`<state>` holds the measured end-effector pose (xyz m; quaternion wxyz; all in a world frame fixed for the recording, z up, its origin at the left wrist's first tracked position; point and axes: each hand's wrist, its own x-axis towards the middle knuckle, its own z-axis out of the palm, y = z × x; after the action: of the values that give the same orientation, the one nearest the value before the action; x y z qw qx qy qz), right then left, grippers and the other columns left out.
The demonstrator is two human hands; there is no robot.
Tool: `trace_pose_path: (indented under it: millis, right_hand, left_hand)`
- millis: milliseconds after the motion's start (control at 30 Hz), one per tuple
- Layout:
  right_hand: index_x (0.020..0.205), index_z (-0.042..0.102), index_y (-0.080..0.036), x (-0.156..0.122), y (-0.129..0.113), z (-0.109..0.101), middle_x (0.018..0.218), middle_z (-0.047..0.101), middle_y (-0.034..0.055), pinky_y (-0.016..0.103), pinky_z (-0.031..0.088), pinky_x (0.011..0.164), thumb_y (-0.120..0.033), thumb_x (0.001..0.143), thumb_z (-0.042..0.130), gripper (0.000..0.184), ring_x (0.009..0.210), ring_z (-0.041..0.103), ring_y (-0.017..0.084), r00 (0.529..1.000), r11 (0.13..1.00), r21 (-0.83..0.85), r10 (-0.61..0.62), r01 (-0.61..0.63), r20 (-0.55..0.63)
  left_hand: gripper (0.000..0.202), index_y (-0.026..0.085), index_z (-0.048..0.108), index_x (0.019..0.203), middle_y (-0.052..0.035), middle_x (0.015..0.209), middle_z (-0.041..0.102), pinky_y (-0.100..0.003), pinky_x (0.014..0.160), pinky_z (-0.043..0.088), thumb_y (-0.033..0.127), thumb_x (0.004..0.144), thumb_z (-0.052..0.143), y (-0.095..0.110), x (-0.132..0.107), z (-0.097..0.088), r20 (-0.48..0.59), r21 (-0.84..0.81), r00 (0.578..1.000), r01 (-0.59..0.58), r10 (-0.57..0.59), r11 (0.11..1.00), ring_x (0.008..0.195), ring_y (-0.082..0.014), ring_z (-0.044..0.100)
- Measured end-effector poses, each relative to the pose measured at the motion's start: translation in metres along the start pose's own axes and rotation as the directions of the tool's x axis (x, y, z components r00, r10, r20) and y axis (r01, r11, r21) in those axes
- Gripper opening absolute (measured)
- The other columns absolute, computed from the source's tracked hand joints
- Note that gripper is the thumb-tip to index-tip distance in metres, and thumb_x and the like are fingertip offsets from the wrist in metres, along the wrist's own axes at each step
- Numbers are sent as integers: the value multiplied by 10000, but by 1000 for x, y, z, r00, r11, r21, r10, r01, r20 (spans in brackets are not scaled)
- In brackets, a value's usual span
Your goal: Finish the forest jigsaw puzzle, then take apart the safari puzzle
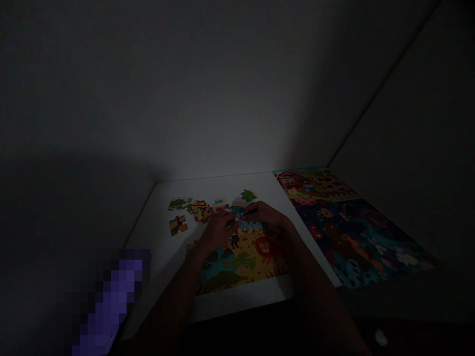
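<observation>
My left hand [217, 232] and my right hand [267, 215] meet above a partly joined jigsaw puzzle [237, 262] showing a red lion [265, 249] on yellow ground. Their fingertips converge on a small pale blue jigsaw piece [235, 212] at the puzzle's far edge. The dim light hides whether either hand grips it. Loose pieces lie beyond the hands, including a green piece [248, 196], a clump of joined pieces [198, 210] and a dark-and-orange piece [178, 225] to the left.
The white table [159, 247] has walls behind and to the right. A colourful printed farm and jungle picture sheet [345, 227] lies along its right side. A pixelated purple patch [107, 301] covers the lower left. A small white object [380, 337] sits low at right.
</observation>
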<state>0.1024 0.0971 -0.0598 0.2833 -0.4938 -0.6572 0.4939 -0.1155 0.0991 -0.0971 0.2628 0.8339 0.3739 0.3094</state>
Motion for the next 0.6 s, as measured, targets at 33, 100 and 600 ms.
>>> trace_pose_path:
  millis: [33, 100, 600]
  right_hand:
    - [755, 761, -192, -2, -2, -2, 684, 659, -11, 261, 408, 606, -389, 664, 786, 219, 613, 526, 130, 1000, 1000, 4, 9, -9, 5]
    - [814, 772, -196, -5, -4, -6, 727, 688, -7, 272, 437, 632, -328, 631, 797, 227, 647, 567, 146, 999, 999, 18, 33, -34, 20]
    - [804, 771, -204, -5, 1, -14, 809, 731, 8, 294, 464, 681, -159, 645, 629, 218, 720, 616, 178, 1000, 999, -38, -8, 8, -13]
  left_hand:
    - [224, 212, 686, 784, -44, 801, 650, -345, 857, 458, 355, 902, 561, 0, 0, 0, 7, -11, 1000, 1, -1, 1000, 847, -211, 599]
    - [257, 209, 656, 709, -29, 732, 618, -320, 794, 460, 368, 890, 565, 0, 1, -1, 13, -62, 1000, 30, -29, 998, 780, -196, 585]
    - [206, 212, 698, 917, -67, 913, 705, -365, 917, 482, 348, 866, 551, -10, 3, -7, -221, -55, 949, 219, -226, 974, 936, -240, 632]
